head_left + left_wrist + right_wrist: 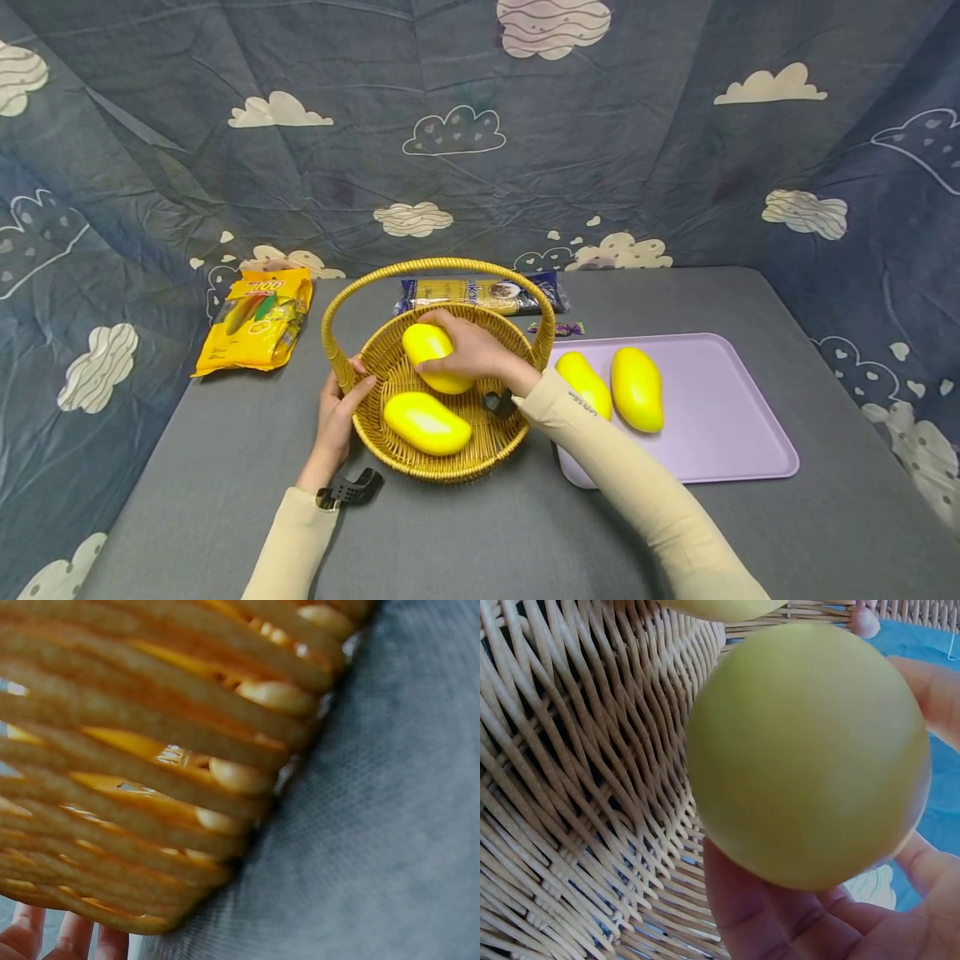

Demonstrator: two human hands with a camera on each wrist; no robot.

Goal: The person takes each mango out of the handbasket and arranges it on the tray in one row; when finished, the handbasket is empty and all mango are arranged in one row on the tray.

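Note:
My right hand (480, 350) reaches inside a round wicker basket (442, 477) and grips a yellow mango (426, 346). In the right wrist view, fingers and thumb wrap round the mango (806, 757), close to the woven wall. A second mango (427, 423) lies in the basket nearer to me. At the basket's left side, by the foot of its tall handle, my left hand (337, 417) holds the rim with the thumb on top. Fingertips (71, 937) show past the basket's outer weave in the left wrist view.
Two more mangoes, one (577, 375) partly behind my right sleeve and another (637, 390), lie on a lilac tray (727, 408) at right. Behind the basket are a long yellow-and-blue packet (480, 293) and a small purple wrapped candy (558, 328). A yellow bag (258, 321) sits back left.

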